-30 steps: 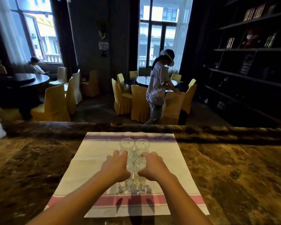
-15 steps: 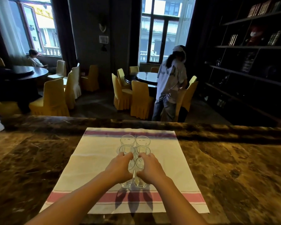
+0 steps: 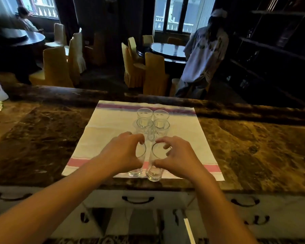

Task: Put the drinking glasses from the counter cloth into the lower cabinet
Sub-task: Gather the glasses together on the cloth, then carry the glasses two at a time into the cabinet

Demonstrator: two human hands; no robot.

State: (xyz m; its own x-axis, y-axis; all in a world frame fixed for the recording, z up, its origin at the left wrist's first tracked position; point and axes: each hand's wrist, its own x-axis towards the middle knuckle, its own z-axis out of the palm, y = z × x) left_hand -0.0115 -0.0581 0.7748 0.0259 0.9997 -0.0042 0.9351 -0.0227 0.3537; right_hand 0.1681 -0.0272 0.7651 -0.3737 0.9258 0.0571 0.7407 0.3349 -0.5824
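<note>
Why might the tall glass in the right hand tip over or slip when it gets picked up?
The glass in the right hand looks tall and narrow with a small base, so it probably tips easily. Its clear, smooth sides are likely slippery. It stands close to another glass held by the left hand, so they could clink and chip.

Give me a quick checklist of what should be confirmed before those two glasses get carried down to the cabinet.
1. Left hand wrapped around the left glass: ok.
2. Right hand wrapped around the right glass: ok.
3. Both held glasses upright: ok.
4. Held glasses separated from the four glasses remaining on the cloth: ok, they are nearer the counter's front edge.
5. Held glasses not knocking each other: cannot tell, they sit very close side by side.
6. Lower cabinet door open to receive them: cannot tell, the area below the drawers is blurred.
</note>
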